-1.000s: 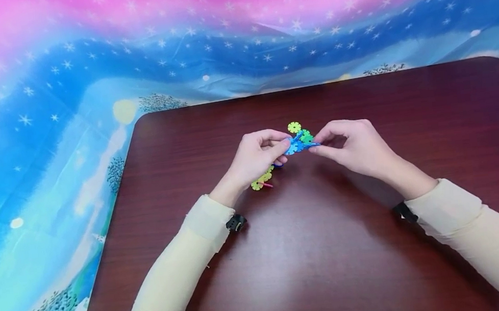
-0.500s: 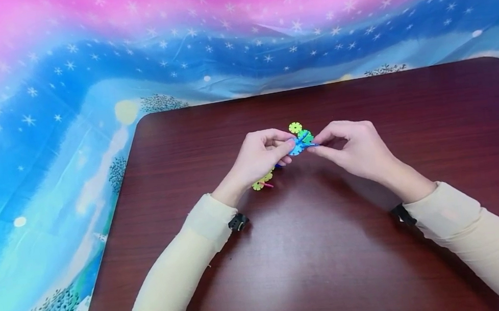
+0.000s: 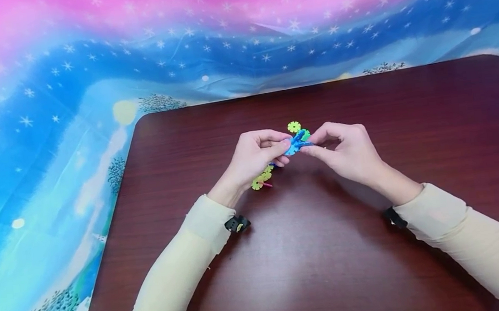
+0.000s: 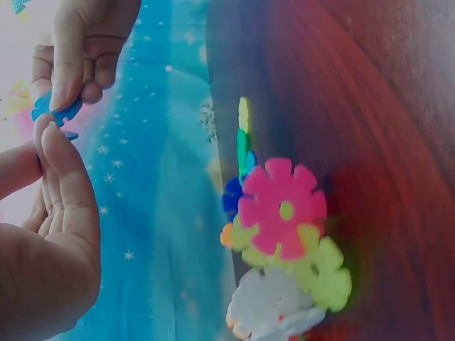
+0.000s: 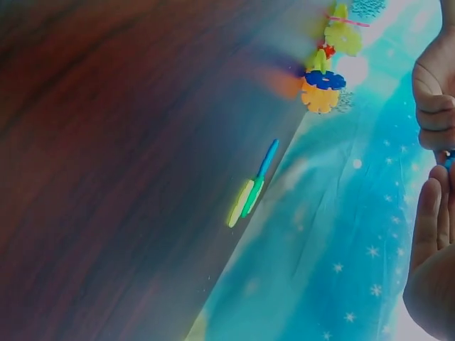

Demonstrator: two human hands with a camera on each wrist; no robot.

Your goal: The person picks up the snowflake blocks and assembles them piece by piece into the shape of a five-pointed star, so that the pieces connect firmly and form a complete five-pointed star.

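Observation:
My left hand (image 3: 259, 157) pinches a light blue notched plastic disc (image 3: 292, 148), a snowflake building piece, between thumb and fingers. A second blue disc (image 3: 306, 143), seen nearly edge-on, is pinched by my right hand (image 3: 351, 151). The two blue discs meet between the fingertips in the head view. In the left wrist view a blue disc (image 4: 44, 106) shows at the fingertips of both hands. Beyond the hands on the table lie a yellow disc (image 3: 294, 127) and a green disc (image 3: 305, 135), partly hidden in the head view.
Behind my left hand stands a cluster of joined yellow-green discs (image 3: 262, 178); its pink (image 4: 283, 207), white (image 4: 266, 305) and dark blue (image 5: 325, 79) discs show in the wrist views. The brown table (image 3: 263, 277) ends at a snowflake-patterned cloth (image 3: 218, 46).
My right hand has shifted slightly left, bringing its blue disc closer to the one in my left hand. The left hand stays nearly in place, and the discs on the table have not moved.

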